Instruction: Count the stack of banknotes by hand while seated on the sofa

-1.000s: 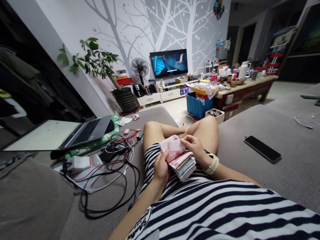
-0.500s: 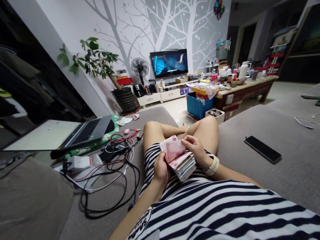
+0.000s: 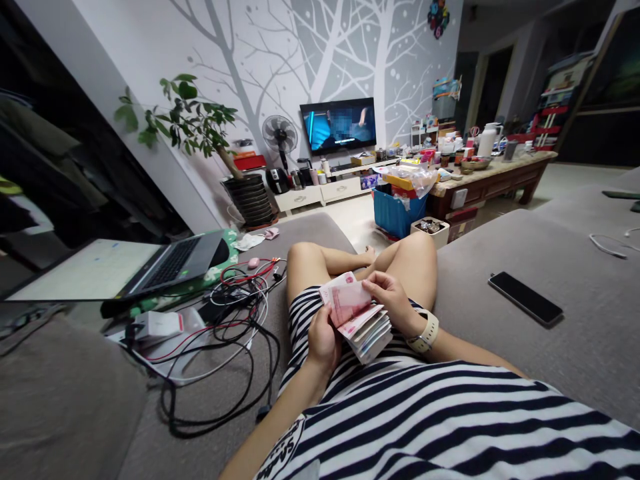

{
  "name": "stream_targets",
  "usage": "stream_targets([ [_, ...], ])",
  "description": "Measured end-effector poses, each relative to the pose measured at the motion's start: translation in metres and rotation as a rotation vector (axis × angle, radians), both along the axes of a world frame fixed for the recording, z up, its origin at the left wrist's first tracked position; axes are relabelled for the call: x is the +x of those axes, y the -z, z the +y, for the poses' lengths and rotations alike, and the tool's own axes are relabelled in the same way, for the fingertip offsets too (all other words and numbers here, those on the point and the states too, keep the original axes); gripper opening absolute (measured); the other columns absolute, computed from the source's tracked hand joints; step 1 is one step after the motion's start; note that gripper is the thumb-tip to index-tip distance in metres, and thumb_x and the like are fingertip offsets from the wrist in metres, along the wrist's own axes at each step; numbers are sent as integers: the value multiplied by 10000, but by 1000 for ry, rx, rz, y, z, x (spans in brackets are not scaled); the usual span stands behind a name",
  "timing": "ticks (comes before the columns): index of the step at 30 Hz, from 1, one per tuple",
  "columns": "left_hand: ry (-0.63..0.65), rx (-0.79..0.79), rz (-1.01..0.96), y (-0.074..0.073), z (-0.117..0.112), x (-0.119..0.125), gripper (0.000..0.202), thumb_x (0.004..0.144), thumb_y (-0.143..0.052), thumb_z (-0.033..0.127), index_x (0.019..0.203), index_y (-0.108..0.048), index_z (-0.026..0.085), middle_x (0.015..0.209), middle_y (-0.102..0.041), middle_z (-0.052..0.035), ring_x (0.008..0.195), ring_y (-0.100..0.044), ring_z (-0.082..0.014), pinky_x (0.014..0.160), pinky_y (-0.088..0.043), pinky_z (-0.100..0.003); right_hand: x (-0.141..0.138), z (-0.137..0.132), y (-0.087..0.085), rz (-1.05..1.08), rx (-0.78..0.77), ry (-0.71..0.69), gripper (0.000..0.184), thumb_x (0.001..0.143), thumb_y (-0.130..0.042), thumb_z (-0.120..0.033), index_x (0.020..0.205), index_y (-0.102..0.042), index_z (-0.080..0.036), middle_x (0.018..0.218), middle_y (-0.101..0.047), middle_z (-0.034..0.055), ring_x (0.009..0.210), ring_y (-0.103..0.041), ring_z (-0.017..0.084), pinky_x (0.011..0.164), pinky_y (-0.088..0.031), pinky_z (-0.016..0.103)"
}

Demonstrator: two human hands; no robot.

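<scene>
A folded stack of banknotes [image 3: 367,333] rests above my lap, its many edges fanned toward me. My left hand [image 3: 323,337] is closed around the stack's left side, thumb on top. Pink-red notes [image 3: 347,301] stand up at the far side of the stack. The upper right corner of one is pinched between thumb and fingers of my right hand [image 3: 393,300], whose wrist carries a cream watch [image 3: 425,332]. Some fingers of my left hand are hidden beneath the notes.
On the grey sofa, left of my legs, lie tangled cables [image 3: 240,313] and an open laptop [image 3: 170,263]. A phone [image 3: 525,299] lies to the right. Ahead are a blue bin [image 3: 397,212], a cluttered table [image 3: 500,175], a fan [image 3: 280,135] and a television [image 3: 340,127].
</scene>
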State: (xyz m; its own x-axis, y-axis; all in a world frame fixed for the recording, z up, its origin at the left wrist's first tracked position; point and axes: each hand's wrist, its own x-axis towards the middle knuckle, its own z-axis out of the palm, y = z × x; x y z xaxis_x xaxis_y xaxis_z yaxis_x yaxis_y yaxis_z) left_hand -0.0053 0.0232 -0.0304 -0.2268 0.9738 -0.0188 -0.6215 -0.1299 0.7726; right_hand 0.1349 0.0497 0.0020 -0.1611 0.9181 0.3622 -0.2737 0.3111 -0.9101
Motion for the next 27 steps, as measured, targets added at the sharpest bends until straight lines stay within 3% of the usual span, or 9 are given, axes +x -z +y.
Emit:
stream_targets([
  [9,5,4,-17,0,0,0,245,667,-630,282,849,-683,126,763,-720,-51,793,-684,-226,803,-519,-358,0,0,-1,-7,1,9,332,740,-660,-458,640,-523,-173,601,-458,-34,569,-370,103,536,-302,246],
  [27,-4,22,84,-17,-1,0,130,628,-579,304,625,-630,184,629,-676,-32,783,-670,-241,717,-526,-344,-5,-1,-14,4,101,-2,318,757,-644,-443,651,-527,-167,598,-471,-33,563,-395,101,540,-307,247],
])
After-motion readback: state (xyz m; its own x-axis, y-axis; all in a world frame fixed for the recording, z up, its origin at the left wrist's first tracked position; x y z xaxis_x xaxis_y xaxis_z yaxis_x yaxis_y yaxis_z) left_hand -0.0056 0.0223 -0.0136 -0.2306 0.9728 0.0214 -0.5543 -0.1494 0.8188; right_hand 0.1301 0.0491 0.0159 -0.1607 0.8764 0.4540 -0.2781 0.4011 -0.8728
